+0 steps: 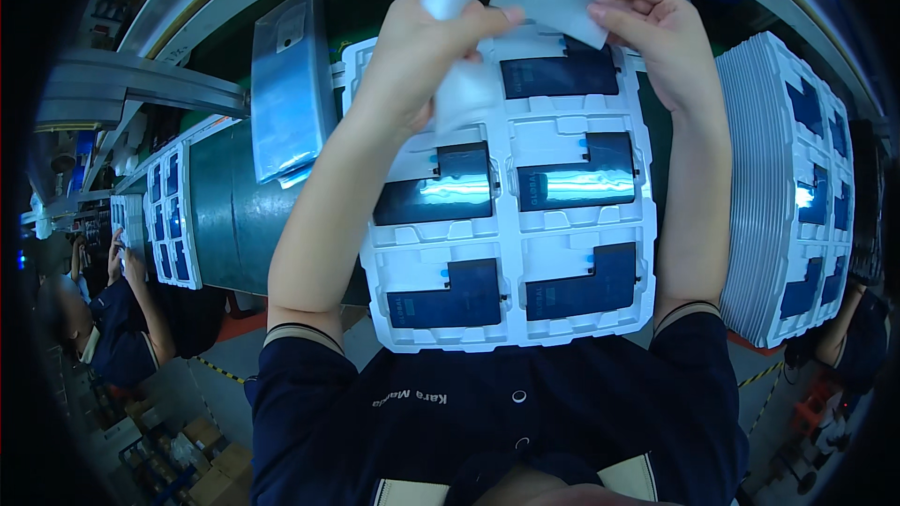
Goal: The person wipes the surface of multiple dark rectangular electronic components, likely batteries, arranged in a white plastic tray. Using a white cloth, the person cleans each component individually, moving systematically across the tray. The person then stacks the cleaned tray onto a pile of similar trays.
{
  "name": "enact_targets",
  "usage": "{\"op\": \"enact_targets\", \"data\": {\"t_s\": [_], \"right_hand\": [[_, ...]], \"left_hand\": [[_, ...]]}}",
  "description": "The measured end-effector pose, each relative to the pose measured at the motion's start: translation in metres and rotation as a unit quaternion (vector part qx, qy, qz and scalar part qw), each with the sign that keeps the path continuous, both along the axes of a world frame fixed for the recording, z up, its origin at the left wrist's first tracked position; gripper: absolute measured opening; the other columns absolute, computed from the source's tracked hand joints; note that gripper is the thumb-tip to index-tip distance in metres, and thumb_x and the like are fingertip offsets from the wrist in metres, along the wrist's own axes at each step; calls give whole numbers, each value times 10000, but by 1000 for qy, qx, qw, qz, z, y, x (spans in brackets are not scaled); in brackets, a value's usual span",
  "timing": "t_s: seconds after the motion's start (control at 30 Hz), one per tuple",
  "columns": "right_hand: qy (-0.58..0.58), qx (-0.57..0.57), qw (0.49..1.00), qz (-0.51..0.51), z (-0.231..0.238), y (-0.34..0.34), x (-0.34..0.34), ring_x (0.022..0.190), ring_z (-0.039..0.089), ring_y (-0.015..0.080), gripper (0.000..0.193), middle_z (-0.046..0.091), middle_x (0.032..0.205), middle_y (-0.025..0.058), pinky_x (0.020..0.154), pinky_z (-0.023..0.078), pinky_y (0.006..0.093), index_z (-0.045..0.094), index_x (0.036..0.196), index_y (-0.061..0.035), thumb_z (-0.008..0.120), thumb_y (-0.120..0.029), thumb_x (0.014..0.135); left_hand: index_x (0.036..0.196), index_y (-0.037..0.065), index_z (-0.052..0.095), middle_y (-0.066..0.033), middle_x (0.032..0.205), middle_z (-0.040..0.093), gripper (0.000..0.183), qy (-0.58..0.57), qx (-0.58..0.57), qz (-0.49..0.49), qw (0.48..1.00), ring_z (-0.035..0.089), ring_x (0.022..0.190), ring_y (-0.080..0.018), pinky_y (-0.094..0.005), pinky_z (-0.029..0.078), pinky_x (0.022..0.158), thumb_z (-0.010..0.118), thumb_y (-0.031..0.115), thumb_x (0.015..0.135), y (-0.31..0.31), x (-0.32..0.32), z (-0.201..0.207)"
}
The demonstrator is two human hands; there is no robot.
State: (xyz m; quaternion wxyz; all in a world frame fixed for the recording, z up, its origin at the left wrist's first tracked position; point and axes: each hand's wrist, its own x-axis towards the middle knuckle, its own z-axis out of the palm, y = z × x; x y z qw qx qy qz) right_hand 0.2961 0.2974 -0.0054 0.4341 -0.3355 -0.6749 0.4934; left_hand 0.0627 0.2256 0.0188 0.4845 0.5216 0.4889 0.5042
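Stretched between my two hands is a small translucent whitish sheet [548, 5]. My right hand [664, 37] pinches its right end between thumb and fingers. My left hand [427, 52] closes on its left end and also holds more pale film [467, 94], which hangs below the palm and shows bright above it. Under my hands sits a white moulded tray [506, 328] with black L-shaped flat battery packs in its compartments. One battery pack [561, 77] lies just below the sheet, another [577, 173] nearer to me. My left hand and the film hide the tray's far left compartment.
At right stands a tall stack of white trays [750, 187], its top one holding battery packs. Left of my tray lies a clear blue plastic folder [292, 94] on the green bench surface [239, 239]. A metal bar [159, 84] crosses farther left, and co-workers sit at both sides.
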Motion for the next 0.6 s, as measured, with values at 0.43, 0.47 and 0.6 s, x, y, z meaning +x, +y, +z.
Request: {"op": "enact_targets", "data": {"t_s": [0.43,0.47,0.6], "right_hand": [[23,-5,997,-79,-9,24,27,737,555,56,203,644,836,2,672,438,207,676,1012,-61,714,-157,837],[5,-4,996,-86,-10,23,26,732,555,55,191,642,827,0,665,435,203,675,1002,-59,709,-151,839],[-36,-12,998,-43,-12,19,22,682,571,71,142,631,767,10,623,462,212,663,937,-38,708,-102,819]], "left_hand": [[898,3,676,-187,908,636,255,515,89,-106,846,628,818,-353,-398,486,746,721,196,738,-1,20,-5],[886,10,673,-172,901,628,223,491,128,-122,853,624,800,-344,-393,482,726,717,174,742,-1,17,-8],[838,9,677,-114,894,593,141,419,170,-261,853,601,753,-283,-350,459,665,715,60,711,-14,1,15]]}}
